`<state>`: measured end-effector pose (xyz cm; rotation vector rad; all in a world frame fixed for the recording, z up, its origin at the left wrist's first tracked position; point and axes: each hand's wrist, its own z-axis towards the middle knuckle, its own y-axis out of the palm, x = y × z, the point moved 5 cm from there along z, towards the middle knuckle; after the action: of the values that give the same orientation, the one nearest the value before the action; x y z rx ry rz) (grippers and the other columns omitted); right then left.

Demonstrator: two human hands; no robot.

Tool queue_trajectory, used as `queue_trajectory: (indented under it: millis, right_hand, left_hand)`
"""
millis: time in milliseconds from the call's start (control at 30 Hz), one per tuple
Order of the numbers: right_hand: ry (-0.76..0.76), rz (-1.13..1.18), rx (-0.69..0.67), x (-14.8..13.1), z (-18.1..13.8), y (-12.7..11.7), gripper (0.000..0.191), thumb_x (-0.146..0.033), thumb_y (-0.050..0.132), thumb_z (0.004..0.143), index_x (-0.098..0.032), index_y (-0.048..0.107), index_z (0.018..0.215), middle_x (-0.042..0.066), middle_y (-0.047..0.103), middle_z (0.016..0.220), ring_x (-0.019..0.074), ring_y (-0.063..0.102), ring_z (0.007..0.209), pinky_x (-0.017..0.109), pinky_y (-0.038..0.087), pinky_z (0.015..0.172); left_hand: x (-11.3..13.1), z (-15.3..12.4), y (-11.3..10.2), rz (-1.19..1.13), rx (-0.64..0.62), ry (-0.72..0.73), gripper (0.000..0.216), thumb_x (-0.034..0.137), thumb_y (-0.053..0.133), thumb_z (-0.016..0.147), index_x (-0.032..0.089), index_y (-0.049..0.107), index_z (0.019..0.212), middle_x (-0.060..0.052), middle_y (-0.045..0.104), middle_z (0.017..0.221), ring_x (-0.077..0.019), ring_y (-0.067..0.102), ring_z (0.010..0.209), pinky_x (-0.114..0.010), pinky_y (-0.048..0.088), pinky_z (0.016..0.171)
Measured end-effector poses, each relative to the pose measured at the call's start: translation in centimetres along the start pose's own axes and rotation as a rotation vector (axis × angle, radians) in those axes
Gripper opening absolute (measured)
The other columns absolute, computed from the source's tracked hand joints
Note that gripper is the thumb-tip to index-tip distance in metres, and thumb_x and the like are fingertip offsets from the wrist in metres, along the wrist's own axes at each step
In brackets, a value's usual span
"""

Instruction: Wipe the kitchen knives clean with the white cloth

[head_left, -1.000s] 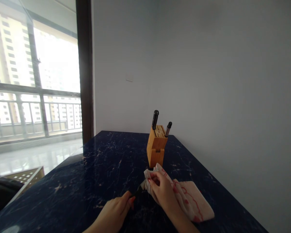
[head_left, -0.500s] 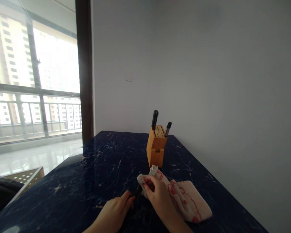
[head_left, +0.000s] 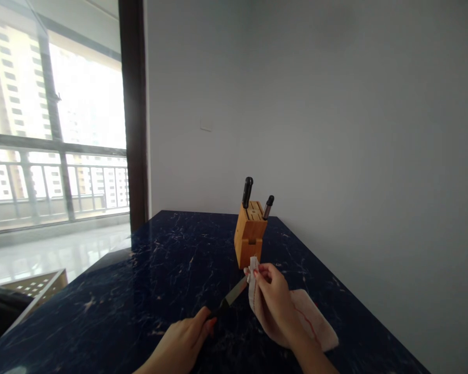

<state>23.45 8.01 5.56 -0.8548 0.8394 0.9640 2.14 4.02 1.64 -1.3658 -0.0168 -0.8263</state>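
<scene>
My left hand (head_left: 187, 335) is wrapped around the black handle of a kitchen knife (head_left: 236, 292), whose blade points up and to the right. My right hand (head_left: 272, 288) pinches a folded part of a white and red towel (head_left: 315, 319) at the knife's tip. The cloth hides the end of the blade. The rest of the towel hangs under my right wrist and lies on the tabletop. Just beyond the tip stands a wooden knife block (head_left: 249, 236), with a black-handled knife (head_left: 247, 192) and another black and silver handle (head_left: 269, 207) sticking out of its top.
The dark blue marbled table (head_left: 171, 259) runs up to a grey wall (head_left: 335, 130). At the lower left, a perforated beige piece of furniture (head_left: 42, 285) stands beside the table. Large windows (head_left: 54, 130) with a balcony railing are further left.
My right hand has slid the towel along the blade, away from the handle towards the tip, baring more of the blade. My left hand has stayed on the handle.
</scene>
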Motion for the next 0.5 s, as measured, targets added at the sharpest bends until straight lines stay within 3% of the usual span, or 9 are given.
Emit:
queue_trajectory:
  millis: [300,500]
  right_hand:
    - [-0.047,-0.079,-0.126,-2.7,-2.5,2.9,0.011,-0.023,0.052,0.072,-0.022,0.061,0.077,0.002,0.065,0.076,0.0182,0.06,0.073,0.027,0.044,0.069]
    - [-0.1,-0.026,-0.084,-3.7,-3.6,3.3,0.015,-0.023,0.05,0.075,-0.022,0.061,0.086,0.003,0.065,0.087,0.0187,0.059,0.082,0.028,0.044,0.074]
  left_hand:
    - [-1.4,0.1,0.9,-0.015,0.064,-0.002,0.03,0.036,0.026,0.089,0.023,0.052,0.094,-0.001,0.066,0.072,-0.0156,0.061,0.065,-0.02,0.041,0.058]
    - [-1.6,0.0,0.8,-0.007,0.071,-0.017,0.032,0.036,0.025,0.089,0.021,0.05,0.102,-0.003,0.067,0.076,-0.0168,0.062,0.066,-0.022,0.043,0.059]
